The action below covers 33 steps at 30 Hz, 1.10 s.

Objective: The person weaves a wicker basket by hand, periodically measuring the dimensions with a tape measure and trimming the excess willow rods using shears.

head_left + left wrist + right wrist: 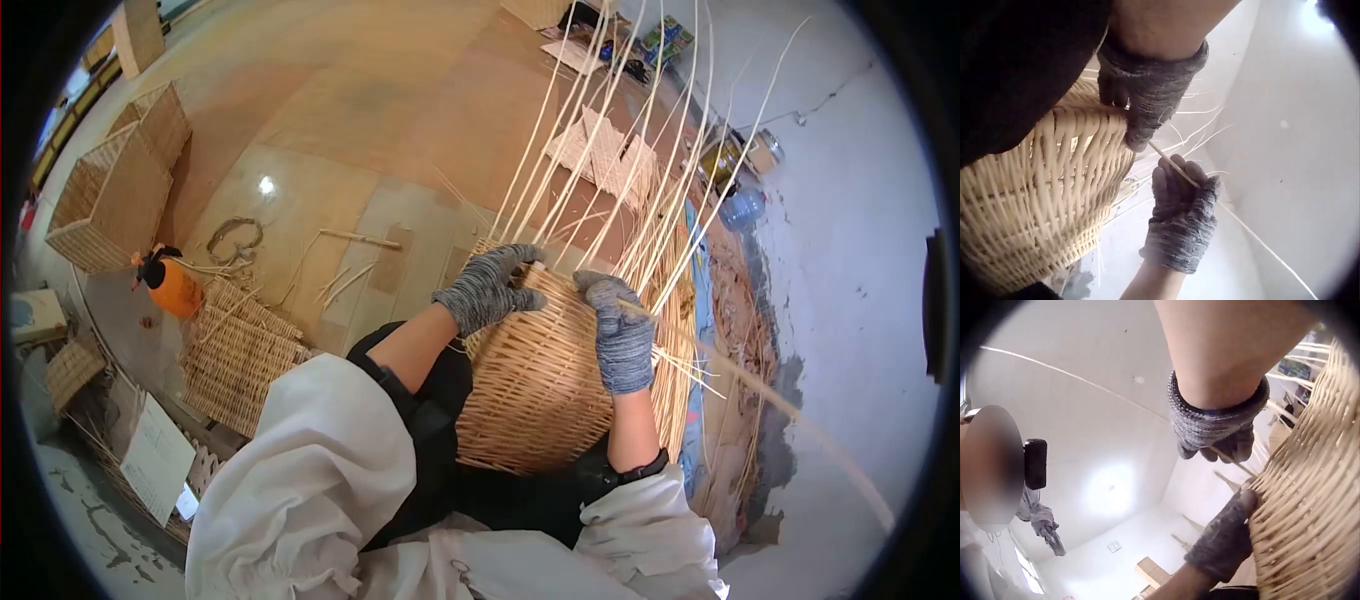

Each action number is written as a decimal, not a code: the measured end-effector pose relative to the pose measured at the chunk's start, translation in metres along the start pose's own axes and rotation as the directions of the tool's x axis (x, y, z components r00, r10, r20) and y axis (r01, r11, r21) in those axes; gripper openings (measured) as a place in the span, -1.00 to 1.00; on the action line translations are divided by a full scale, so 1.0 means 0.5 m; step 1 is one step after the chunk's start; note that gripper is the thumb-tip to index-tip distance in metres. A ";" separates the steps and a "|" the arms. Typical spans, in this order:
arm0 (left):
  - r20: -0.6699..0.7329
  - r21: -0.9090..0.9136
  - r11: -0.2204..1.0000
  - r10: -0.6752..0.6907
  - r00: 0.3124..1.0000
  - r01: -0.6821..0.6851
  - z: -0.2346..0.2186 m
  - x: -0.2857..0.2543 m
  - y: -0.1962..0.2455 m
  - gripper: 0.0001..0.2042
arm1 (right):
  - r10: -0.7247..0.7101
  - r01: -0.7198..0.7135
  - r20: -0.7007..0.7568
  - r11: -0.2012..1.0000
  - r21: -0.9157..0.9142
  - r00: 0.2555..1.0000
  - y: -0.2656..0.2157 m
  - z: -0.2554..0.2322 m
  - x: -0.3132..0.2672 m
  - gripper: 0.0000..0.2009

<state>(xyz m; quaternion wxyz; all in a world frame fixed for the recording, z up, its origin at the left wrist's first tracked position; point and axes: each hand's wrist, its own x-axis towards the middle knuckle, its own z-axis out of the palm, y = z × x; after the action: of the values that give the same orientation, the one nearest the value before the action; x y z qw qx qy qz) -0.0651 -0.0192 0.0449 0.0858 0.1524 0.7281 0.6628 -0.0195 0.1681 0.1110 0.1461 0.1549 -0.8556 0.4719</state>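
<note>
A woven wicker basket (540, 390) lies tilted across the person's lap, long pale stakes (652, 268) fanning out from its far edge. The gloved left hand (490, 290) grips that edge, thumb on the near face and fingers over the far side. Close by on the right, the gloved right hand (618, 325) pinches a long thin wicker strand (1260, 242), whose loose end trails off to the lower right in the head view. From the left wrist, the strand's other end meets the basket edge right at the left thumb. Part of the left fingers is hidden behind the weave.
Left on the floor are an orange spray bottle (175, 290), a woven panel (240, 350), open woven boxes (115, 190) and a coiled strand (235, 238). Cut pieces (350, 285) lie ahead. Along the right wall stand a water jug (742, 208) and piled wicker.
</note>
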 end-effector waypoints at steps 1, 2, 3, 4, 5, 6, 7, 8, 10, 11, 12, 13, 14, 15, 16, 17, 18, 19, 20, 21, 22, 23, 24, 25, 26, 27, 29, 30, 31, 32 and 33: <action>0.034 -0.017 1.000 0.018 0.999 -0.018 -0.004 0.004 -0.009 -0.35 | 0.041 -0.041 -0.004 0.999 0.032 0.999 0.001 0.006 0.006 -0.84; 0.067 -0.033 0.999 0.039 0.997 -0.036 -0.006 0.011 -0.026 -0.36 | 0.081 -0.081 -0.007 0.995 0.064 0.997 0.003 0.006 0.011 -0.83; 0.097 -0.052 0.997 0.060 0.993 -0.055 -0.012 0.014 -0.029 -0.37 | 0.121 -0.120 -0.007 0.988 0.094 0.993 0.006 0.006 0.020 -0.80; 0.122 0.006 0.994 0.104 0.987 -0.105 -0.017 0.014 -0.029 -0.34 | 0.060 -0.060 0.007 0.998 0.016 0.998 0.009 0.009 0.028 -0.82; 0.117 0.003 0.990 0.142 0.983 -0.143 -0.019 0.017 -0.033 -0.33 | 0.019 -0.015 0.027 0.990 -0.140 0.999 0.010 0.009 0.046 -0.84; 0.112 0.003 0.983 0.180 0.977 -0.181 -0.019 0.020 -0.038 -0.32 | -0.020 0.034 0.052 0.956 -0.290 0.998 0.012 0.012 0.071 -0.85; 0.110 0.003 0.976 0.214 0.971 -0.216 -0.019 0.018 -0.039 -0.31 | 0.031 -0.013 0.065 0.964 -0.266 0.997 -0.002 0.025 0.094 -0.86; 0.112 -0.054 0.983 0.178 0.978 -0.173 -0.021 0.017 -0.037 -0.28 | 0.083 -0.062 0.077 0.968 -0.243 0.994 -0.016 0.038 0.117 -0.85; 0.128 -0.170 0.982 0.109 0.986 -0.086 -0.024 0.013 -0.027 -0.27 | 0.010 0.072 0.197 0.912 -0.404 0.980 -0.028 0.058 0.147 -0.84; 0.139 -0.223 0.974 0.078 0.987 -0.046 -0.026 0.013 -0.024 -0.27 | -0.029 0.134 0.233 0.884 -0.449 0.972 -0.024 0.060 0.148 -0.82; 0.125 -0.197 0.978 0.091 0.988 -0.065 -0.025 0.018 -0.031 -0.27 | -0.068 0.197 0.268 0.850 -0.489 0.961 -0.021 0.061 0.149 -0.80; 0.111 -0.170 0.982 0.103 0.988 -0.083 -0.021 0.025 -0.045 -0.27 | -0.107 0.259 0.303 0.811 -0.525 0.947 -0.019 0.063 0.150 -0.77; 0.098 -0.142 0.985 0.113 0.989 -0.099 -0.016 0.030 -0.055 -0.27 | -0.105 0.252 0.297 0.820 -0.515 0.949 -0.020 0.065 0.136 -0.77; 0.085 -0.111 0.988 0.116 0.990 -0.106 -0.017 0.028 -0.050 -0.29 | -0.114 0.283 0.315 0.777 -0.563 0.942 -0.032 0.064 0.124 -0.77; 0.073 -0.078 0.991 0.118 0.990 -0.112 -0.019 0.023 -0.038 -0.31 | -0.124 0.314 0.333 0.730 -0.608 0.935 -0.044 0.063 0.112 -0.76; 0.064 -0.045 0.992 0.118 0.991 -0.116 -0.021 0.021 -0.033 -0.32 | -0.134 0.344 0.351 0.679 -0.649 0.927 -0.057 0.062 0.100 -0.76; 0.095 -0.036 0.989 0.145 0.985 -0.142 -0.022 0.022 -0.038 -0.40 | -0.188 0.397 0.369 0.648 -0.650 0.910 -0.076 0.058 0.090 -0.76; 0.125 -0.026 0.985 0.173 0.977 -0.171 -0.026 0.026 -0.046 -0.47 | -0.243 0.450 0.387 0.612 -0.650 0.890 -0.083 0.052 0.080 -0.76; 0.155 -0.014 0.979 0.202 0.967 -0.202 -0.034 0.035 -0.049 -0.54 | -0.112 0.272 0.282 0.729 -0.629 0.953 -0.060 0.045 0.067 -0.82; 0.278 0.123 0.952 0.238 0.931 -0.280 -0.051 0.058 -0.047 -0.59 | -0.096 0.224 0.252 0.802 -0.554 0.963 -0.069 0.047 0.062 -0.84; 0.402 0.243 0.899 0.249 0.881 -0.365 -0.073 0.087 -0.044 -0.64 | -0.073 0.174 0.224 0.864 -0.472 0.972 -0.088 0.055 0.055 -0.86; 0.523 0.341 0.822 0.238 0.819 -0.457 -0.082 0.101 -0.040 -0.67 | -0.045 0.120 0.198 0.915 -0.386 0.979 -0.099 0.060 0.043 -0.88; 0.501 0.051 0.992 0.074 0.862 -0.115 -0.085 0.095 -0.020 -0.67 | -0.117 0.194 0.192 0.871 -0.451 0.974 -0.094 0.062 0.032 -0.87; 0.501 0.039 0.990 0.100 0.860 -0.138 -0.084 0.097 -0.017 -0.68 | -0.093 0.159 0.163 0.876 -0.456 0.982 -0.077 0.055 0.014 -0.87; 0.507 0.032 0.986 0.124 0.853 -0.163 -0.085 0.101 -0.016 -0.68 | -0.068 0.118 0.125 0.881 -0.459 0.990 -0.051 0.050 -0.010 -0.87; 0.516 0.029 0.981 0.149 0.843 -0.191 -0.085 0.107 -0.013 -0.68 | -0.045 0.076 0.079 0.885 -0.459 0.996 -0.034 0.047 -0.024 -0.86; 0.451 -0.058 0.991 0.132 0.882 -0.119 -0.069 0.105 -0.021 -0.71 | 0.118 -0.093 -0.046 0.925 0.369 0.992 0.002 0.039 -0.021 -0.83; 0.417 -0.085 0.986 0.165 0.894 -0.142 -0.064 0.099 -0.021 -0.71 | 0.434 -0.329 0.003 0.678 0.658 0.901 0.040 0.023 -0.031 -0.81; 0.383 -0.114 0.981 0.190 0.904 -0.158 -0.058 0.090 -0.014 -0.71 | 0.672 -0.450 0.160 0.283 0.847 0.723 0.073 0.012 -0.041 -0.80; 0.369 -0.090 0.995 0.069 0.927 -0.038 -0.055 0.080 0.000 -0.69 | 0.737 -0.425 0.165 0.180 0.887 0.656 0.105 0.009 -0.039 -0.79; 0.405 -0.131 0.991 0.042 0.913 0.012 -0.060 0.082 0.000 -0.68 | 0.699 -0.398 0.166 0.182 0.899 0.695 0.122 -0.008 -0.039 -0.83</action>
<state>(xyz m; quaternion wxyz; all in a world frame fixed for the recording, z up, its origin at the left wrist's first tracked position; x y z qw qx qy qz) -0.1133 -0.0335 0.0511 0.2401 0.2867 0.6482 0.6633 -0.0259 0.2049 0.0588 -0.0201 -0.1842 -0.4330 0.8821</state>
